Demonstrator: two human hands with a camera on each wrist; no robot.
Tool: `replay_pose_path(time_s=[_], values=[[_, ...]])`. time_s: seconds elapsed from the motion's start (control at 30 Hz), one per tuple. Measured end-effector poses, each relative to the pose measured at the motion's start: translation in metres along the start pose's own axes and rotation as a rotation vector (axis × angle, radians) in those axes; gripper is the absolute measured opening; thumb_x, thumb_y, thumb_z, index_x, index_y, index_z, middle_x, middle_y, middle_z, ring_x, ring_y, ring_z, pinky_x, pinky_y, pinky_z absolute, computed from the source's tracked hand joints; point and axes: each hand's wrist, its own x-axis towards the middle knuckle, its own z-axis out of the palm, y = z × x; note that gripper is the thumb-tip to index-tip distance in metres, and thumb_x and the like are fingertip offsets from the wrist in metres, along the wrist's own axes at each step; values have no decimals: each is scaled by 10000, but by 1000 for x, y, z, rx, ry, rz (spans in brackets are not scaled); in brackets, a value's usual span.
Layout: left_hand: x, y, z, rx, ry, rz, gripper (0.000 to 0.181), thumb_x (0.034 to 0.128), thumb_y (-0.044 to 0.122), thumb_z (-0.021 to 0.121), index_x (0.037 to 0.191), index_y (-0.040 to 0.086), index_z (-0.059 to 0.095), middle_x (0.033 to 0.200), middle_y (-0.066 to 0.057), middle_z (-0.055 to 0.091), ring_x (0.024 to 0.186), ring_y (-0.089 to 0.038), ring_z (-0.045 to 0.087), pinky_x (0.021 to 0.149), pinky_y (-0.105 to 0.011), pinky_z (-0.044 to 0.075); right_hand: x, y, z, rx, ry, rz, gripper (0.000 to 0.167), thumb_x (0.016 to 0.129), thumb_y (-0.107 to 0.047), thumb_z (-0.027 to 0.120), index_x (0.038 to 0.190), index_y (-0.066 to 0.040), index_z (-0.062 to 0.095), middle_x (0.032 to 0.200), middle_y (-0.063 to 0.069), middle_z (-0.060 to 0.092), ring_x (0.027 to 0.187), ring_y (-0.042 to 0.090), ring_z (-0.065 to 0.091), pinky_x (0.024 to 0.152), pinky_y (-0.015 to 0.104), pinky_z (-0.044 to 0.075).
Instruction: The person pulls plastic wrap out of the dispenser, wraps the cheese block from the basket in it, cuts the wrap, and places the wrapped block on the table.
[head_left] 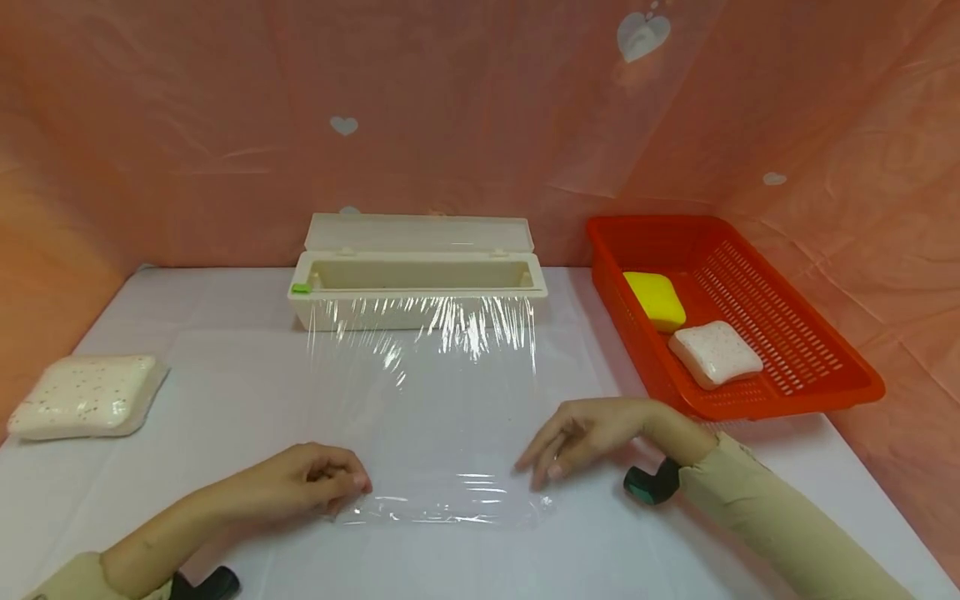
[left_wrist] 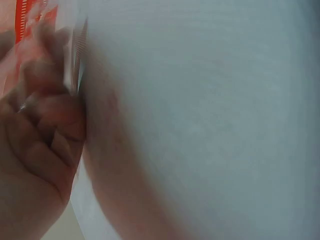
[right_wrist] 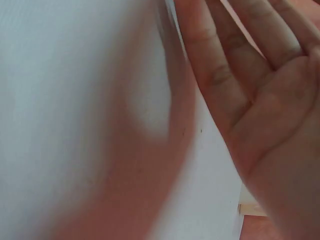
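Observation:
A sheet of clear plastic wrap [head_left: 435, 508] stretches from a cream dispenser box [head_left: 416, 257] toward the near side of the white table. Its near left corner is pinched between the thumb and curled fingers of my left hand [head_left: 315, 483]. My right hand [head_left: 592, 433] hovers by the near right corner, fingers loosely extended and pointing down. In the right wrist view, the fingers [right_wrist: 205, 55] are nearly straight, with a shiny edge of wrap beside the index finger. Whether they touch the wrap cannot be told. The left wrist view shows the left fingers [left_wrist: 55, 117] folded, partly blurred.
The dispenser's lid [head_left: 420, 233] stands raised, and a green tab [head_left: 301, 288] sits at its left end. An orange-red basket [head_left: 622, 317] at right holds a yellow block [head_left: 656, 300] and a white speckled block [head_left: 716, 353]. Another shiny speckled block [head_left: 86, 396] lies at far left.

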Motion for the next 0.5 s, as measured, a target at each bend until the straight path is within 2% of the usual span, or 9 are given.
replay_pose_path(time_s=[0.1, 0.2, 0.3, 0.4, 0.5], values=[[-2, 2, -1, -6, -28, 6, 198, 1001, 183, 501, 988, 78, 668, 663, 18, 563, 611, 12, 477, 526, -202, 405, 0, 1, 0, 21, 37, -11, 394, 955, -43, 544, 1329, 72, 498, 1150, 253, 650, 1132, 248, 624, 1023, 336, 450], [-5, 6, -6, 0, -55, 32, 282, 1008, 178, 484, 851, 70, 691, 648, -65, 604, 622, 18, 494, 532, -206, 423, 0, 1, -1, 32, 102, -56, 385, 948, -21, 543, 1314, 90, 496, 1126, 276, 647, 1100, 261, 638, 1025, 373, 450], [-10, 9, -12, -9, -118, 49, 347, 1009, 160, 477, 777, 69, 717, 690, -96, 666, 665, 21, 533, 585, -211, 456, -1, -1, -2, 51, 152, -52, 399, 940, -25, 565, 1306, 112, 484, 1122, 301, 635, 1088, 279, 640, 980, 367, 487], [-16, 12, -17, -17, -193, 107, 291, 998, 108, 487, 870, 78, 746, 822, -65, 723, 785, -1, 602, 707, -220, 502, -1, -3, -2, 75, 166, -22, 425, 937, -46, 582, 1315, 115, 472, 1144, 311, 621, 1102, 310, 626, 938, 370, 515], [-25, 14, -20, -38, -288, 191, 241, 980, 50, 499, 911, 46, 730, 940, -88, 722, 898, -25, 629, 786, -223, 513, -2, -4, -2, 63, 159, -12, 431, 936, -49, 584, 1320, 108, 471, 1163, 308, 614, 1104, 350, 610, 926, 381, 522]])
